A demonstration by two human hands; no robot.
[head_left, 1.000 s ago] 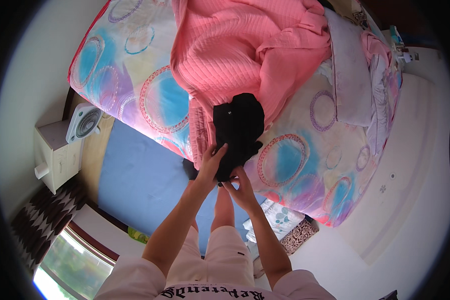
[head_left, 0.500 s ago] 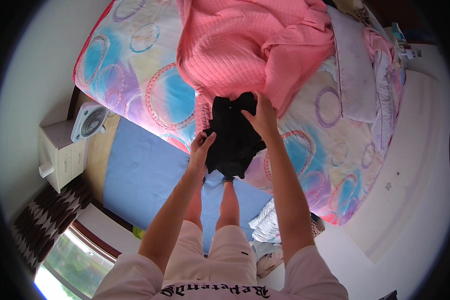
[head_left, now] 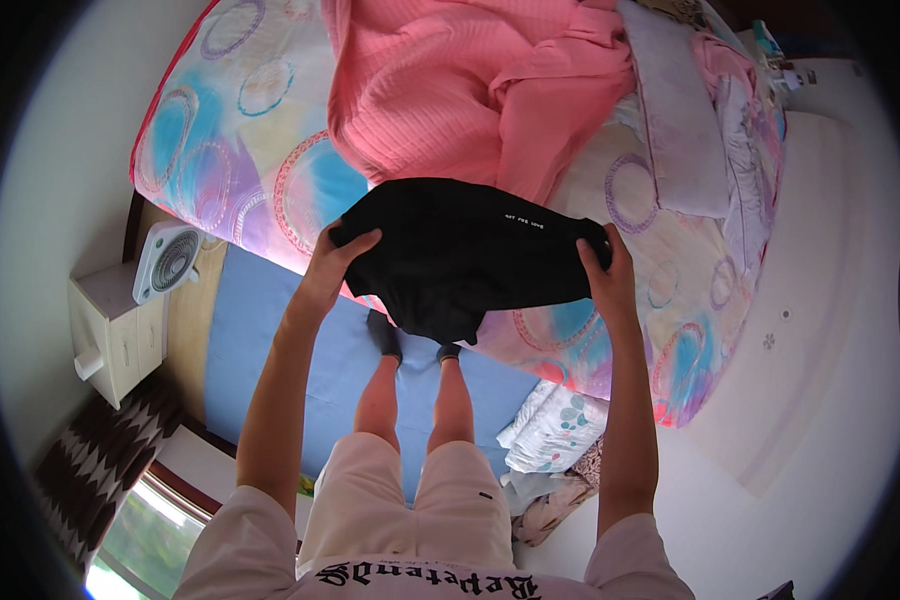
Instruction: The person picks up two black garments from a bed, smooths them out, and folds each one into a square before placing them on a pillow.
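A black garment [head_left: 460, 245] with small white print is stretched sideways in the air between my hands, over the near edge of the bed. Its exact kind cannot be told. My left hand [head_left: 338, 262] is closed on its left end, the thumb lying on top of the cloth. At the other end my right hand [head_left: 608, 268] grips a gathered edge with thumb and fingers. The lower part of the cloth hangs in loose folds above my feet. Just beyond it a pink quilted blanket [head_left: 420, 95] lies rumpled on the bed.
The bed [head_left: 205, 120] has a sheet patterned with coloured circles. A pale pillow [head_left: 675, 120] lies at its right. A blue mat [head_left: 260, 340] covers the floor under me. At left stand a white fan [head_left: 170, 260] and a small cabinet [head_left: 120, 330]; folded bedding [head_left: 555, 430] is piled at right.
My hands have moved apart, left hand to the left and right hand to the right. The black garment has gone from bunched to spread wide. The view has shifted slightly.
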